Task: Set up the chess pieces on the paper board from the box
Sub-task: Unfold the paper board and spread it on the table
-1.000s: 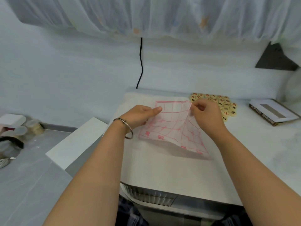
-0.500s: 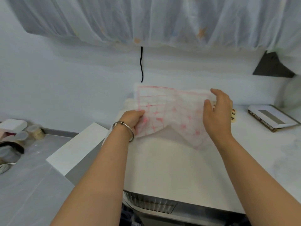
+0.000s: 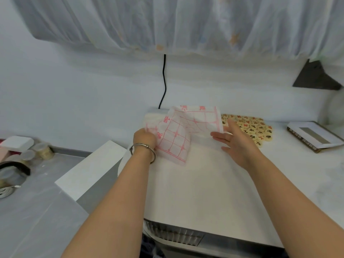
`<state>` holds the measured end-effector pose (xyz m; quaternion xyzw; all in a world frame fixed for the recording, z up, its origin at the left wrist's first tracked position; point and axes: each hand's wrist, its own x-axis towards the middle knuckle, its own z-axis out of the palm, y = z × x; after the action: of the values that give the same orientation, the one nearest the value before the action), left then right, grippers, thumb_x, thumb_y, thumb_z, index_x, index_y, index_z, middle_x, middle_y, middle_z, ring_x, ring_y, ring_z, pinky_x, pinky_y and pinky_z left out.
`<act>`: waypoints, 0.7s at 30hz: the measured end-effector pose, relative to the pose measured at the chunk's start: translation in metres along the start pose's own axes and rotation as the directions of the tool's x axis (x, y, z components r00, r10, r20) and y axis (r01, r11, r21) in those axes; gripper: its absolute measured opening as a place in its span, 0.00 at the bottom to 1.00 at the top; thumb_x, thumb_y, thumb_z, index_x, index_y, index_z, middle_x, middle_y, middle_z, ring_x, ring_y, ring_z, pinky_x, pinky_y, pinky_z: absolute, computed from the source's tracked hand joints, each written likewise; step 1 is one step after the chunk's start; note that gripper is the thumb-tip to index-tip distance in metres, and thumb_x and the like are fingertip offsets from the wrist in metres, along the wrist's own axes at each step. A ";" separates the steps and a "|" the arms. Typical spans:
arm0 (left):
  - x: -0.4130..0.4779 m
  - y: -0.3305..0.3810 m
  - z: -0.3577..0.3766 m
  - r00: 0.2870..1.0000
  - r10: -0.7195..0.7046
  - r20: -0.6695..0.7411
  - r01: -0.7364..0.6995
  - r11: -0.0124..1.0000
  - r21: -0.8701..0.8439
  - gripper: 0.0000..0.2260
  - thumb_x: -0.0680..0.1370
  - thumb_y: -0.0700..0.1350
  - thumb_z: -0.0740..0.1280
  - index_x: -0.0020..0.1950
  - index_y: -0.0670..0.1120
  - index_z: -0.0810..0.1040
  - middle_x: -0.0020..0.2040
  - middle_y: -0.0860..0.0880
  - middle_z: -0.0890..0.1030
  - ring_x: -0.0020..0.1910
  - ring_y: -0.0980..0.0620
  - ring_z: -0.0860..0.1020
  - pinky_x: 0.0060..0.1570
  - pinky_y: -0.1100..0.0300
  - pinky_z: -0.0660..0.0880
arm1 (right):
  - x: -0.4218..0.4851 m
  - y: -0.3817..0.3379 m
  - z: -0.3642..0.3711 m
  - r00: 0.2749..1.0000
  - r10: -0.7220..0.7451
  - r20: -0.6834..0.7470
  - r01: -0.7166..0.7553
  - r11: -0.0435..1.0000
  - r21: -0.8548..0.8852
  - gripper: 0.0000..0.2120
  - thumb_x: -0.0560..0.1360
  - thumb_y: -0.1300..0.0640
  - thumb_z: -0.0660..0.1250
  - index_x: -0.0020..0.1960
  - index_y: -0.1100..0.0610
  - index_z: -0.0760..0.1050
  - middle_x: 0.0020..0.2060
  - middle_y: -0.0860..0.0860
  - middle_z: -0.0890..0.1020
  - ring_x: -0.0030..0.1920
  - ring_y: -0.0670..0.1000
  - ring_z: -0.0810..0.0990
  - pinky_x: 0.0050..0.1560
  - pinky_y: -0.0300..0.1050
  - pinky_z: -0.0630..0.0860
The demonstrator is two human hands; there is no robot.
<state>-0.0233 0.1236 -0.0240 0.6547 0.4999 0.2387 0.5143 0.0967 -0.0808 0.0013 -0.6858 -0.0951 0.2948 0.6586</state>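
**Paper board half unfolded between two hands**

The paper board, a thin white sheet printed with a red grid and red characters, lies crumpled and partly folded at the far side of the white table. Its far part stands lifted off the surface and a near corner droops down.

The left hand, with a metal bangle on the wrist, is curled around the sheet's left edge and grips it. The right hand is spread flat with straight fingers pointing left. It lies at the sheet's right side and grasps nothing; whether it presses on the paper cannot be told.

Just behind and to the right of that hand, the round cream chess pieces lie face up in a flat cluster on the table, marked in red and black. Further right sits the open box. A black cable runs down the wall behind the board.
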 end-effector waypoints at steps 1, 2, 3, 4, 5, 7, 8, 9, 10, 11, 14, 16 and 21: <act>-0.005 0.004 0.001 0.994 0.093 -0.052 -0.092 0.996 0.012 0.12 0.78 0.33 0.56 0.35 0.42 0.68 0.38 0.41 0.75 0.45 0.43 0.75 0.40 0.59 0.72 | 0.000 0.000 0.000 1.000 -0.011 -0.029 0.010 0.999 -0.032 0.22 0.79 0.42 0.56 0.62 0.57 0.71 0.58 0.53 0.80 0.59 0.51 0.77 0.66 0.54 0.62; -0.010 0.008 0.002 0.975 0.194 -0.113 -0.196 0.981 -0.004 0.10 0.78 0.34 0.55 0.38 0.40 0.70 0.37 0.42 0.74 0.43 0.45 0.72 0.37 0.63 0.69 | 0.000 0.001 0.000 0.997 -0.026 -0.072 0.020 0.996 -0.088 0.21 0.79 0.43 0.56 0.62 0.58 0.72 0.60 0.53 0.78 0.59 0.52 0.77 0.66 0.54 0.63; -0.019 0.012 0.002 0.940 0.288 -0.183 -0.300 0.953 -0.037 0.10 0.79 0.34 0.54 0.42 0.38 0.72 0.38 0.42 0.75 0.41 0.47 0.70 0.33 0.68 0.66 | 0.001 0.003 0.000 0.992 -0.040 -0.121 0.022 0.990 -0.142 0.21 0.79 0.45 0.57 0.63 0.59 0.72 0.61 0.54 0.76 0.61 0.54 0.76 0.66 0.54 0.64; -0.025 0.017 0.003 0.884 0.386 -0.265 -0.412 0.910 -0.050 0.10 0.80 0.35 0.54 0.47 0.38 0.76 0.40 0.41 0.78 0.41 0.47 0.71 0.33 0.70 0.65 | 0.001 0.004 -0.001 0.985 -0.047 -0.164 0.019 0.985 -0.171 0.22 0.80 0.47 0.57 0.65 0.62 0.69 0.64 0.57 0.74 0.63 0.56 0.74 0.68 0.54 0.65; -0.034 0.022 0.002 0.801 0.488 -0.346 -0.525 0.851 -0.015 0.12 0.79 0.35 0.55 0.54 0.38 0.78 0.45 0.42 0.81 0.42 0.48 0.75 0.36 0.71 0.66 | 0.002 0.005 -0.001 0.981 -0.043 -0.187 0.013 0.987 -0.162 0.23 0.80 0.48 0.56 0.67 0.63 0.67 0.66 0.59 0.71 0.65 0.58 0.71 0.69 0.55 0.65; -0.049 0.030 0.001 0.541 0.730 -0.418 -0.757 0.639 0.136 0.16 0.77 0.32 0.57 0.61 0.38 0.77 0.52 0.42 0.83 0.49 0.53 0.78 0.49 0.74 0.68 | 0.004 0.005 -0.003 0.976 0.004 -0.219 -0.017 0.998 -0.058 0.22 0.81 0.49 0.55 0.69 0.61 0.65 0.68 0.62 0.67 0.68 0.60 0.68 0.70 0.56 0.64; -0.055 0.031 0.004 0.374 0.849 -0.373 -0.856 0.471 0.214 0.17 0.75 0.30 0.58 0.62 0.36 0.77 0.54 0.41 0.82 0.52 0.54 0.77 0.55 0.76 0.67 | 0.004 0.003 -0.004 0.967 0.021 -0.253 -0.018 1.000 0.016 0.22 0.81 0.50 0.54 0.69 0.62 0.64 0.69 0.64 0.65 0.69 0.62 0.67 0.70 0.57 0.63; -0.060 0.031 0.009 0.211 0.934 -0.290 -0.917 0.291 0.271 0.17 0.73 0.28 0.59 0.61 0.35 0.77 0.54 0.40 0.82 0.54 0.53 0.77 0.59 0.75 0.66 | 0.005 0.002 -0.007 0.953 0.036 -0.300 -0.013 0.997 0.080 0.22 0.81 0.52 0.54 0.69 0.64 0.63 0.69 0.65 0.64 0.70 0.63 0.65 0.71 0.57 0.62; -0.066 0.030 0.016 0.087 0.977 -0.194 -0.945 0.143 0.294 0.17 0.73 0.27 0.60 0.60 0.35 0.77 0.54 0.40 0.82 0.55 0.51 0.77 0.61 0.71 0.68 | 0.006 0.001 -0.010 0.936 0.051 -0.347 -0.010 0.993 0.117 0.22 0.81 0.53 0.53 0.68 0.66 0.63 0.69 0.65 0.65 0.70 0.63 0.64 0.71 0.57 0.61; -0.073 0.028 0.023 0.010 0.997 -0.076 -0.956 0.032 0.291 0.17 0.73 0.26 0.59 0.58 0.37 0.79 0.54 0.41 0.83 0.56 0.49 0.78 0.61 0.65 0.71 | 0.005 0.000 -0.013 0.919 0.054 -0.391 -0.004 0.992 0.128 0.21 0.80 0.54 0.53 0.68 0.67 0.63 0.66 0.66 0.69 0.69 0.63 0.65 0.69 0.55 0.64; -0.080 0.017 0.042 -0.116 0.951 0.286 -0.960 -0.181 0.214 0.18 0.70 0.26 0.60 0.50 0.41 0.84 0.49 0.46 0.85 0.53 0.44 0.82 0.50 0.54 0.79 | -0.001 -0.004 -0.021 0.908 0.116 -0.403 -0.002 0.962 0.272 0.13 0.79 0.54 0.53 0.54 0.59 0.73 0.45 0.56 0.75 0.48 0.56 0.78 0.48 0.43 0.72; -0.077 0.014 0.044 -0.097 0.902 0.420 -0.956 -0.202 0.213 0.19 0.60 0.26 0.70 0.45 0.44 0.85 0.47 0.48 0.86 0.52 0.43 0.83 0.45 0.52 0.81 | 0.000 -0.002 -0.027 0.915 0.155 -0.372 0.010 0.914 0.405 0.11 0.80 0.54 0.53 0.49 0.58 0.71 0.50 0.58 0.78 0.42 0.52 0.77 0.48 0.45 0.75; -0.087 0.022 0.023 0.345 0.531 0.774 -0.917 0.368 0.156 0.16 0.72 0.31 0.61 0.50 0.43 0.84 0.60 0.50 0.81 0.68 0.53 0.72 0.61 0.67 0.67 | -0.002 -0.002 -0.032 0.929 0.231 -0.290 -0.091 0.901 0.425 0.27 0.78 0.43 0.55 0.70 0.59 0.64 0.57 0.57 0.78 0.50 0.56 0.79 0.49 0.51 0.77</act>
<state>-0.0285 0.0361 0.0056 0.9678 -0.0222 0.0659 0.2418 0.1122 -0.1088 0.0024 -0.5801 0.1382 0.2421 0.7653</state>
